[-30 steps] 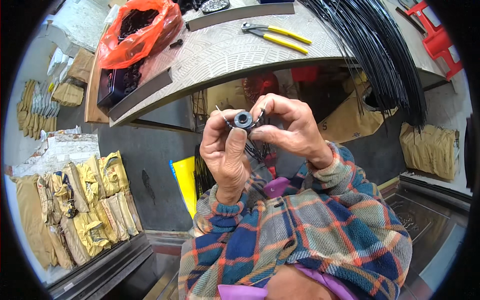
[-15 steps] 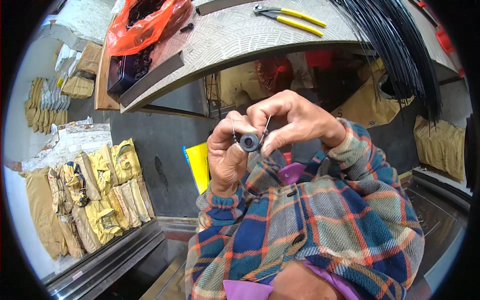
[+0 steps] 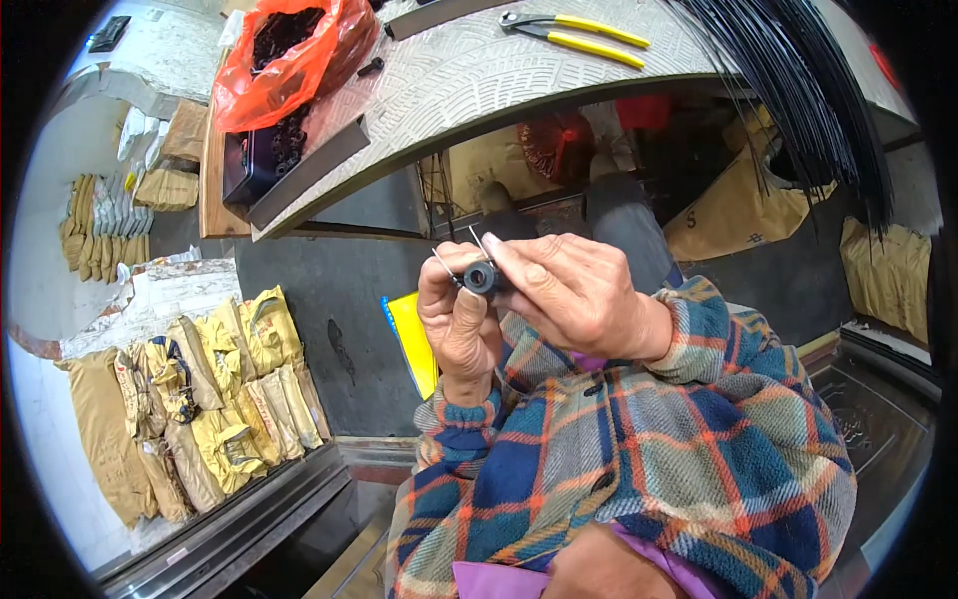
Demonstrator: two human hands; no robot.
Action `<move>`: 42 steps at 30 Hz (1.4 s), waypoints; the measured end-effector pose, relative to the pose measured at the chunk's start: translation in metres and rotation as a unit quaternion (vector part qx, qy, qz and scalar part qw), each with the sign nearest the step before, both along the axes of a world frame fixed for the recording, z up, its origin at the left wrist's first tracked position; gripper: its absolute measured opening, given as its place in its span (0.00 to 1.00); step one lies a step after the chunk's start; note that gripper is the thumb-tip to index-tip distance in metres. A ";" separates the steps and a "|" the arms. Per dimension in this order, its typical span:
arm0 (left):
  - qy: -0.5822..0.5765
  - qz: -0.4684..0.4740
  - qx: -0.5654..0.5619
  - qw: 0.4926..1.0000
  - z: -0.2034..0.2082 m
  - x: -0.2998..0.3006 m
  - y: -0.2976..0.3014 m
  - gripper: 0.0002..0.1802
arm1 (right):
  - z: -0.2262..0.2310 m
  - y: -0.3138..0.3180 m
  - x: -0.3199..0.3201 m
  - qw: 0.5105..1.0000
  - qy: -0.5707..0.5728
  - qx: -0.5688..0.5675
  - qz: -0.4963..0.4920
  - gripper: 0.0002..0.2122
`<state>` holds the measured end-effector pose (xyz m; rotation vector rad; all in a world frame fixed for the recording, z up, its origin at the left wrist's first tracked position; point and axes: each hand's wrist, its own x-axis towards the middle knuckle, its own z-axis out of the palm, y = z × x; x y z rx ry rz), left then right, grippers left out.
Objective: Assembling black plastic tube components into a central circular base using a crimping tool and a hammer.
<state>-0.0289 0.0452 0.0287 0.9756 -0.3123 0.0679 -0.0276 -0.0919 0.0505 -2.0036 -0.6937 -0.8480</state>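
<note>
A small black ring-shaped part (image 3: 481, 278) with a round hole sits between the thumb and fingers of my left hand (image 3: 457, 334), its open end turned up toward me. Two thin, straight wires stick up beside it, one along my left fingers and one wire (image 3: 476, 238) at my right fingertips. My right hand (image 3: 579, 295) reaches in from the right, fingers pressed together against that wire and the part's right side. The lower ends of the wires are hidden behind fingers.
Yellow-handled pincers (image 3: 584, 38) lie on the patterned worktable (image 3: 449, 75). A red plastic bag (image 3: 299, 75) of black pieces stands at its left. Long black wires (image 3: 788, 100) hang over its right edge. Brown and yellow packages (image 3: 190, 399) cover the lower left.
My right hand has turned over the part, its fingers now pointing left and closer to the left hand. The part has shifted slightly left and up, and the wires now lean left.
</note>
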 end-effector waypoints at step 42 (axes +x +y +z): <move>-0.135 -0.004 0.187 0.973 0.007 0.011 -0.003 0.13 | -0.014 -0.067 0.065 0.933 0.262 0.045 0.245 0.09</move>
